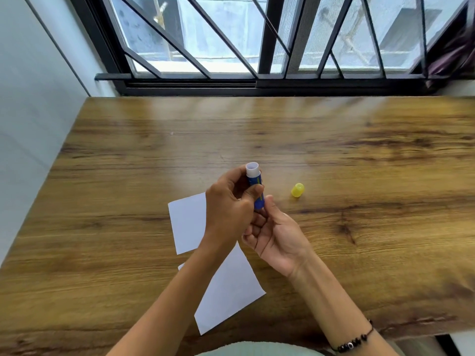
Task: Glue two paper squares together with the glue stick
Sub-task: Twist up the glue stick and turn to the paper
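A blue glue stick (256, 181) with a white open top stands upright above the table, uncapped. My left hand (230, 209) wraps around its body. My right hand (276, 235) pinches its lower end with thumb and fingers. Its yellow cap (297, 189) lies on the wooden table (359, 176) just to the right. Two white paper squares lie flat under my arms: one (187, 222) farther away at the left, the other (228, 289) nearer my body, partly hidden by my left forearm. The two sheets seem to touch or overlap slightly at their corners.
A barred window (257, 42) runs along the table's far edge. A pale wall (33, 111) borders the table on the left. A beaded bracelet (352, 344) circles my right wrist.
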